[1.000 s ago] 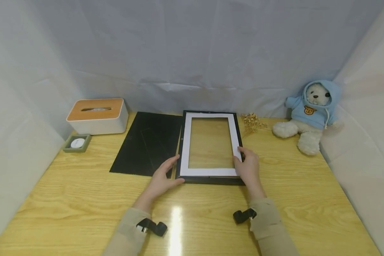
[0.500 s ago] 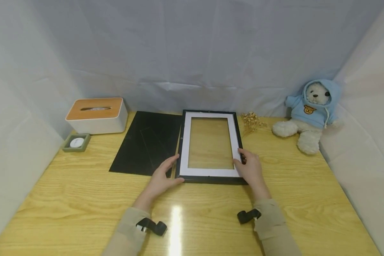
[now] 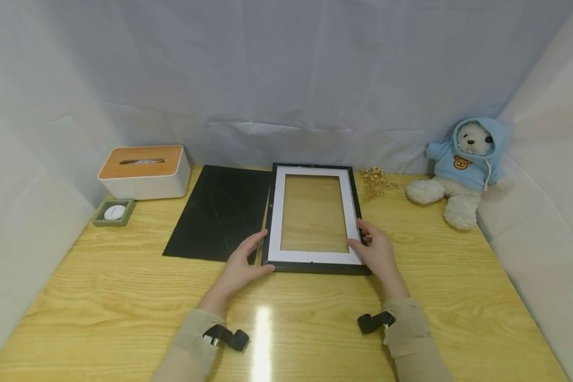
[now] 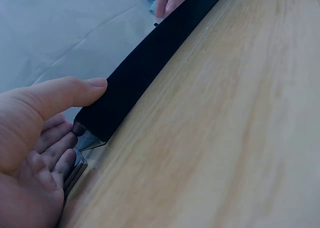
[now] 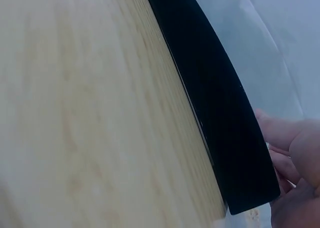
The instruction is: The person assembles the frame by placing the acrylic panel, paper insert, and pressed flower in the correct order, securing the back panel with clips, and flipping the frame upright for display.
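A black picture frame [image 3: 315, 268] lies flat on the table with a white mat [image 3: 315, 257] set within its rails. Wood grain shows through the mat's window. My left hand [image 3: 240, 270] is at the frame's near left corner, index fingertip against the left rail and thumb on the front rail. In the left wrist view, the left thumb rests on the black rail [image 4: 135, 67], its other fingers relaxed by the corner. On the opposite side, my right hand [image 3: 377, 252] grips the right rail, thumb over the mat and fingers along the outer side, partly hidden.
A black backing board [image 3: 224, 212] lies left of the frame, nearly touching it. Dried flowers [image 3: 374, 181] lie to its right. Farther out are a tissue box [image 3: 145, 180], a small green tray [image 3: 111, 220] with a white disc, and a plush toy [image 3: 465, 170] against the curtain.
My right hand has slid slightly to the right and outward, with its thumb still over the mat. The mat now sits squarer within the frame. My left hand has stayed put.
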The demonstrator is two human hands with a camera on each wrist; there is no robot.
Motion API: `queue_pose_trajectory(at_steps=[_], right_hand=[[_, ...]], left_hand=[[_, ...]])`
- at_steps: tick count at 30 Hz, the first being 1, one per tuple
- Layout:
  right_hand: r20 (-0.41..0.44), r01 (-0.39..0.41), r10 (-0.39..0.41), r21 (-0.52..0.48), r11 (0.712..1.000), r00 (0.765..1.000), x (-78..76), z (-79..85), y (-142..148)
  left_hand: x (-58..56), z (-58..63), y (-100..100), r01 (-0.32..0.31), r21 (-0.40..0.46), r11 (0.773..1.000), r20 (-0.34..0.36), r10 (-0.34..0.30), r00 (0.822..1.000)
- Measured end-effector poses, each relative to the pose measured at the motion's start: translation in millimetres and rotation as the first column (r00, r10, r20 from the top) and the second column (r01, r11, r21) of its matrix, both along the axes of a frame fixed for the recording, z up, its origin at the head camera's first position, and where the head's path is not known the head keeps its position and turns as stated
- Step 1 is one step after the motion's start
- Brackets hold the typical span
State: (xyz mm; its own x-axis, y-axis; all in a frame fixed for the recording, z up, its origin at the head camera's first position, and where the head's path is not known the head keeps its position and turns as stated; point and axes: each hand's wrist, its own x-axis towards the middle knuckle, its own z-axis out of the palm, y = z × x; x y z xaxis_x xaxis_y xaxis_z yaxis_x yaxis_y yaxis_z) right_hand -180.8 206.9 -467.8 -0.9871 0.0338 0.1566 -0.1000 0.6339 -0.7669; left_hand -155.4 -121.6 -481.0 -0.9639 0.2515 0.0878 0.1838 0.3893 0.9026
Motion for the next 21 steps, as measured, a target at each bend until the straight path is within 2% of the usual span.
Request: queue_pose_trajectory(at_steps=[4,9,13,17,19,21], right_hand=[[-0.005,-0.054,0.054,-0.01,0.998,0.999,-2.4,1.7,4],[0.001,-0.095,0.095,-0.008,0.995,0.995,-11.5,13.6,16],[0.008,-0.045,0.045,0.0,0.999,0.999,-24.0,24.6,30],[0.027,0.029,-0.03,0.014,0.999,0.999,-42.6,30.9,43],[0.069,0.056,-0.052,-0.052,0.997,0.996,-53.6,32.6,48],[0.122,0.068,-0.048,-0.167,0.984,0.991,-65.5,32.6,52]], left_hand=[[-0.3,-0.8,0,0.003,-0.007,1.0,-0.016,-0.003,1.0],[-2.3,-1.6,0,0.003,-0.015,1.0,-0.035,-0.003,0.999],[-3.8,-2.0,0,0.003,-0.027,1.0,-0.04,-0.005,0.999],[-3.7,-2.3,0,0.004,-0.028,1.0,-0.042,-0.005,0.999],[-2.9,-2.7,0,0.008,-0.022,1.0,-0.04,-0.008,0.999],[-2.1,-3.5,-1,0.008,-0.015,1.0,-0.032,-0.009,0.999]])
